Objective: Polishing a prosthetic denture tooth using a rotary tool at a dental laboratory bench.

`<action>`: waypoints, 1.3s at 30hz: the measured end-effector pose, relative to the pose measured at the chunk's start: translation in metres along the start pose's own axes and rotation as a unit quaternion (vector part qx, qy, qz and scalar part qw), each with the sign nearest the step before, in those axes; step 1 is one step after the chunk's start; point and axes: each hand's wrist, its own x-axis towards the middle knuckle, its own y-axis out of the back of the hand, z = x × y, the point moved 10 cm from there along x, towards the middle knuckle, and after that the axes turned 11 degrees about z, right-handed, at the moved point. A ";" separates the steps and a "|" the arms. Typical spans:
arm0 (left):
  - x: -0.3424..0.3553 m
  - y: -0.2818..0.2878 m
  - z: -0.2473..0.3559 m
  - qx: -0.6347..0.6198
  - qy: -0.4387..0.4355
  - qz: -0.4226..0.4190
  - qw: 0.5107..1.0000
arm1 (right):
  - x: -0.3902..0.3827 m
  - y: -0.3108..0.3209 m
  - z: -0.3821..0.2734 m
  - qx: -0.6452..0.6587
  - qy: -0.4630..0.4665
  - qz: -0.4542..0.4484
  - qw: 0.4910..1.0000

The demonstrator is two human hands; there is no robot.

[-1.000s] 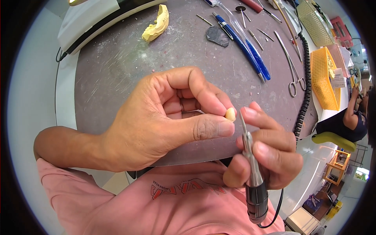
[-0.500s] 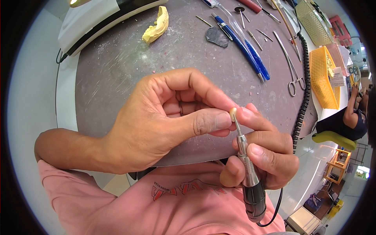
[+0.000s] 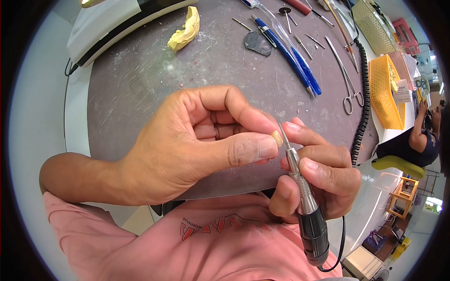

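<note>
Between thumb and forefinger, my left hand [image 3: 201, 145] pinches a small cream-coloured dental crown [image 3: 277, 138]. My right hand [image 3: 328, 173] is closed round a rotary handpiece [image 3: 307, 201] with a silver front and a black body. Its thin bur [image 3: 284, 136] points up and away from me, right beside the crown; whether they touch I cannot tell. My right forefinger reaches forward past the bur's tip. A black cord [image 3: 341, 248] hangs from the handpiece's rear end.
A yellow dental model [image 3: 185, 30] lies at the back of the grey-brown table mat [image 3: 136, 93]. Farther right are a blue pen [image 3: 283, 54], several loose burs, scissor-handled forceps [image 3: 344, 75], a coiled black cable [image 3: 363, 103] and an orange basket [image 3: 382, 93]. Another person [image 3: 419, 136] sits at far right.
My right hand and the handpiece have shifted slightly right. The bur has moved from over the crown to its right side, and the crown has turned between my left fingertips.
</note>
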 end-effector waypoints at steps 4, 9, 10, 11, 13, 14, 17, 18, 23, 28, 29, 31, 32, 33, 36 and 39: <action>0.000 -0.001 -0.002 -0.003 0.014 -0.001 1.000 | 0.001 -0.001 0.001 0.007 -0.005 -0.013 1.000; 0.002 -0.002 -0.002 -0.013 0.003 -0.007 1.000 | 0.000 0.001 0.003 0.016 -0.008 -0.007 1.000; 0.002 -0.002 -0.001 -0.017 0.000 -0.007 1.000 | 0.001 0.001 0.003 0.016 -0.009 -0.007 1.000; 0.002 -0.002 -0.002 -0.017 0.000 -0.007 1.000 | 0.001 0.000 0.003 0.015 -0.009 -0.007 1.000; 0.002 -0.002 -0.001 -0.011 -0.011 -0.014 1.000 | 0.001 0.000 0.002 0.014 -0.010 -0.008 1.000; 0.001 -0.002 -0.001 -0.011 -0.011 -0.012 1.000 | 0.002 0.000 0.002 0.013 -0.005 -0.010 1.000; 0.001 -0.002 -0.001 -0.015 -0.014 -0.018 1.000 | 0.001 -0.001 0.001 0.010 -0.004 -0.008 1.000; 0.001 -0.003 0.000 -0.013 -0.022 -0.018 1.000 | 0.000 0.000 0.002 0.008 -0.007 -0.003 1.000; 0.002 -0.002 0.000 -0.008 -0.026 -0.019 0.999 | -0.001 0.000 0.002 0.014 -0.002 0.000 1.000; 0.001 -0.003 0.001 -0.012 -0.027 -0.017 0.999 | -0.001 0.000 0.002 0.011 -0.002 -0.001 1.000; 0.002 -0.003 0.001 -0.012 -0.026 -0.017 0.999 | -0.001 0.000 0.002 0.011 -0.001 0.003 1.000; 0.002 -0.003 0.001 -0.010 -0.032 -0.025 0.999 | -0.001 0.001 0.002 0.011 -0.001 0.006 1.000; 0.001 -0.003 0.001 -0.010 -0.032 -0.025 0.999 | -0.001 0.001 0.002 0.010 0.001 0.005 1.000; 0.001 -0.003 0.001 -0.014 -0.031 -0.023 0.999 | -0.001 0.000 0.002 0.008 0.002 0.004 1.000; 0.002 -0.003 0.000 -0.016 -0.031 -0.023 0.999 | -0.002 0.001 0.002 0.010 -0.002 0.004 1.000; 0.001 -0.003 0.001 -0.013 -0.032 -0.022 0.999 | -0.002 0.001 0.003 0.006 -0.001 0.002 1.000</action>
